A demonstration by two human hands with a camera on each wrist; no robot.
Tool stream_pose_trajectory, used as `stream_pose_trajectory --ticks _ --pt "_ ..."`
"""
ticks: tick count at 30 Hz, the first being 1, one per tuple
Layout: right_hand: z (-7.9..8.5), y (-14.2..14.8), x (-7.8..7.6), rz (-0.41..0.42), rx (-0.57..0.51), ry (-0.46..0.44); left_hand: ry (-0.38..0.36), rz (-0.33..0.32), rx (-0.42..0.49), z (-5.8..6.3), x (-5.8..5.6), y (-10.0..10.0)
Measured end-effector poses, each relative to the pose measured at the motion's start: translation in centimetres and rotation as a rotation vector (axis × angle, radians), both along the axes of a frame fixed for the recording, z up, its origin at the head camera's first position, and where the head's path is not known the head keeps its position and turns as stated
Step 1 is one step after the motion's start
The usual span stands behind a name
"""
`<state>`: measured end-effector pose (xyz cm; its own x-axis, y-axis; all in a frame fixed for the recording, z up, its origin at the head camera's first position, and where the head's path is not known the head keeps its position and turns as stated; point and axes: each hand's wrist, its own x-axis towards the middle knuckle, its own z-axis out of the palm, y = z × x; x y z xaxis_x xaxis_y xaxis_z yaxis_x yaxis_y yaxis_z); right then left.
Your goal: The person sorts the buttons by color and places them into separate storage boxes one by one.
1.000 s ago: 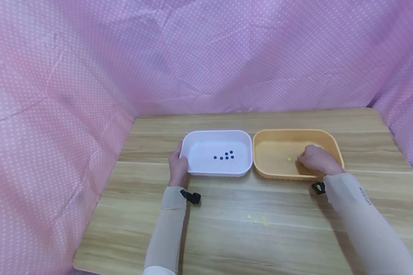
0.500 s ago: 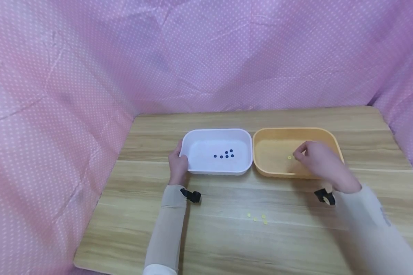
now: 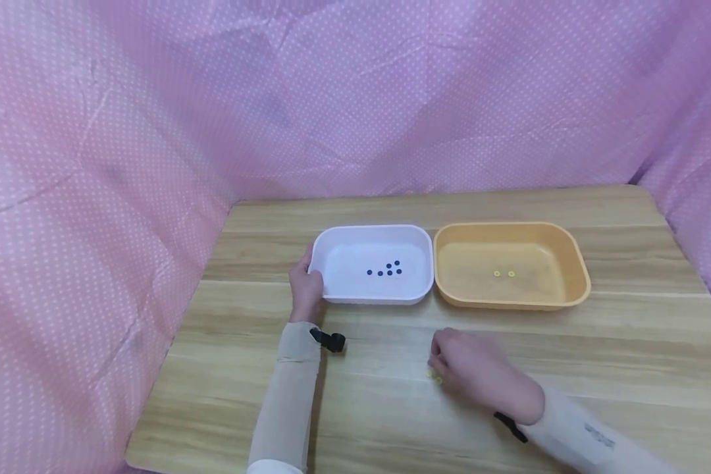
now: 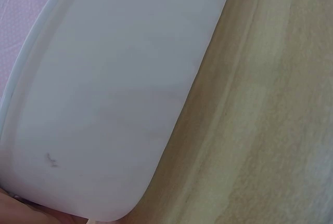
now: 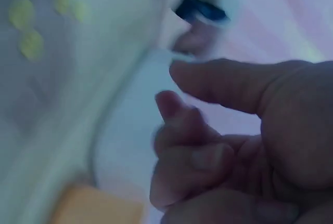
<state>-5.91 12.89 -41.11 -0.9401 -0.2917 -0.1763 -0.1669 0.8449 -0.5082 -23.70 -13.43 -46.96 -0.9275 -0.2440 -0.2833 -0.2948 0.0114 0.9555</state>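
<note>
My left hand [image 3: 306,286] grips the left end of a white plastic tray [image 3: 346,247], thumb at its rim. In the left wrist view the tray's side [image 4: 114,78] fills much of the picture, and only a bit of the hand [image 4: 23,212] shows at the bottom. Several small dark buttons [image 3: 390,272] lie inside this tray. My right hand [image 3: 476,368] is low over the table, beside small yellow buttons [image 3: 439,380] and partly covering that group. In the blurred right wrist view, thumb and forefinger stand apart with nothing between them; several yellow buttons [image 5: 31,44] lie off to one side.
An orange tray [image 3: 480,250] stands against the right end of the white one, with two yellow buttons [image 3: 511,274] on its floor. Both trays are on a wooden table [image 3: 379,415]. Pink dotted cloth [image 3: 355,99] hangs behind and at the sides.
My right hand has left the orange tray and come down and left to the yellow buttons on the table. A second yellow button now shows in that tray. My left hand stays put.
</note>
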Motion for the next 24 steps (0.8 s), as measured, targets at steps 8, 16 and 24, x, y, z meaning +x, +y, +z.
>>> stream_pose_trajectory --ticks 8,16,24 --pt "-2.1 -0.9 0.3 0.098 0.062 0.022 -0.010 -0.004 -0.033 0.1 0.1 -0.1" --pt "-2.7 -1.5 0.1 0.117 0.097 -0.039 0.007 0.006 -0.043 0.0 0.0 -0.1" --pt "-3.1 -2.0 0.5 0.182 0.194 0.068 0.016 0.003 -0.034 0.0 0.0 -0.2"
